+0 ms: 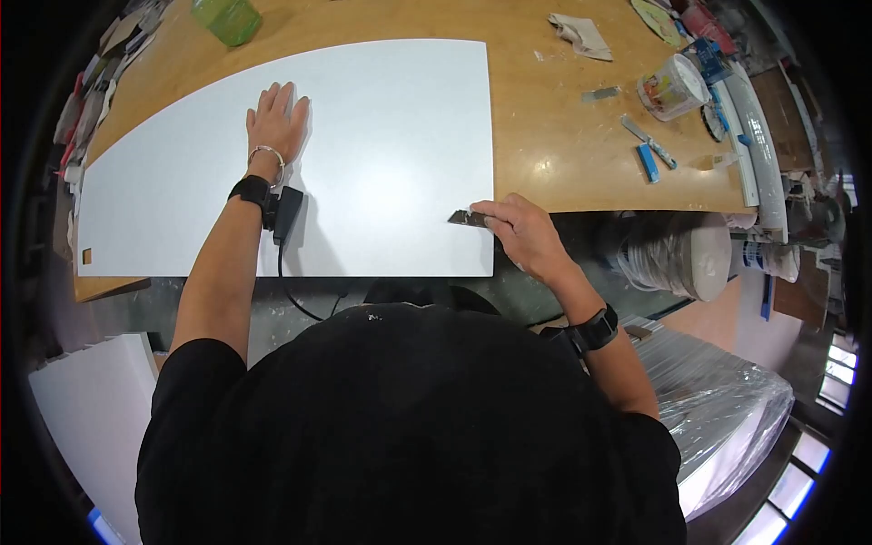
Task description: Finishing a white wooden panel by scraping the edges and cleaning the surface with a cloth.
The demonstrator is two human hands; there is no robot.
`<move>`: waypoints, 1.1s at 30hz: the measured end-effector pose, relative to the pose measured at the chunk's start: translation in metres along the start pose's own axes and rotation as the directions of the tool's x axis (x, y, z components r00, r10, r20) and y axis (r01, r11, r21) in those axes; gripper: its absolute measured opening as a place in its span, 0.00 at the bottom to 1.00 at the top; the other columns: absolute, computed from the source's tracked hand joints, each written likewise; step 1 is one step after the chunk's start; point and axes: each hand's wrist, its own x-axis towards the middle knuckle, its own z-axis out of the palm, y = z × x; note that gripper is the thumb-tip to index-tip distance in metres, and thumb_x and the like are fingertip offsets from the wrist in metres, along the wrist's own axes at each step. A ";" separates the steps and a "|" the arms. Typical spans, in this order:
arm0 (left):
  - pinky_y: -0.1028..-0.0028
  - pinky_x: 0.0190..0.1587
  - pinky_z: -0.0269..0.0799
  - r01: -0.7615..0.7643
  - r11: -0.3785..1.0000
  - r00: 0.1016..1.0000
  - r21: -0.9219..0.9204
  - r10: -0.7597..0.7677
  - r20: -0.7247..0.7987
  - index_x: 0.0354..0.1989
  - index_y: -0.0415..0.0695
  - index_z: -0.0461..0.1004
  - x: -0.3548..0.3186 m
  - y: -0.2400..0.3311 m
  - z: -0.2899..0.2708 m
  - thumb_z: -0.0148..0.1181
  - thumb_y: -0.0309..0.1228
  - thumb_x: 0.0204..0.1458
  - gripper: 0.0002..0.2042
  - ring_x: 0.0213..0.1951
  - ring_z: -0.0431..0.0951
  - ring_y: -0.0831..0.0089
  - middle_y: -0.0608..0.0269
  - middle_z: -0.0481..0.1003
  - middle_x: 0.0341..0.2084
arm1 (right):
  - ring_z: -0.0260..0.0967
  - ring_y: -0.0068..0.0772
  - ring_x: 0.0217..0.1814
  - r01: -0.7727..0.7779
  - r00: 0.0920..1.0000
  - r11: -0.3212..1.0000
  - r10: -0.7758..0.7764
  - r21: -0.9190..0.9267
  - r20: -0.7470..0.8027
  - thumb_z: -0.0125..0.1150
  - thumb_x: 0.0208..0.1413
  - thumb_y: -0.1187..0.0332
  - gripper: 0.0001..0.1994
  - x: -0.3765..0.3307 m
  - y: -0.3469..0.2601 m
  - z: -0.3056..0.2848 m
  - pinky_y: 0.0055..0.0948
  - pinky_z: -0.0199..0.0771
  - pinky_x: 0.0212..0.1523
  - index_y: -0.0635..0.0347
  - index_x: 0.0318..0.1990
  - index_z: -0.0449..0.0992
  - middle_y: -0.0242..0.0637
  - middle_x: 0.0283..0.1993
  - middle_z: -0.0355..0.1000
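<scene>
1. Looking down from our head, we see a big white board (391,136) on the brown table (554,118). Its far side is curved, and the side near us is straight. Its near right corner seems to stick out past the table's edge, perhaps so that we can get at it easily.
2. Our left hand (277,127) lies flat on the board, in from the curved side. Its fingers are a bit spread and grip nothing. We think the palm is there to stop the board from sliding.
3. Our right hand (522,232) is at the board's right edge. Its fingers are pinched around a small dark tool (466,218) with a slanted tip. The tip points left, over the board. We can't tell if it touches. The tight pinch likely keeps the tool steady.
4. Off to the right, a white tub (672,88), a scraper (649,143) and a blue piece (647,163) sit near each other. A tan cloth (581,36) lies farther back. They may be there to leave us room, yet stay close by.
</scene>
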 end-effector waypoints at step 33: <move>0.63 0.64 0.38 0.000 1.000 1.000 0.014 0.001 -0.027 0.59 0.49 0.58 0.001 -0.001 0.005 0.38 0.47 0.54 0.26 0.64 0.48 0.66 0.59 0.54 0.61 | 0.61 0.36 0.26 0.137 0.975 0.982 -0.157 -0.134 -0.159 0.58 0.45 0.75 0.09 -0.022 0.015 0.018 0.31 0.63 0.26 0.52 0.35 0.78 0.37 0.21 0.60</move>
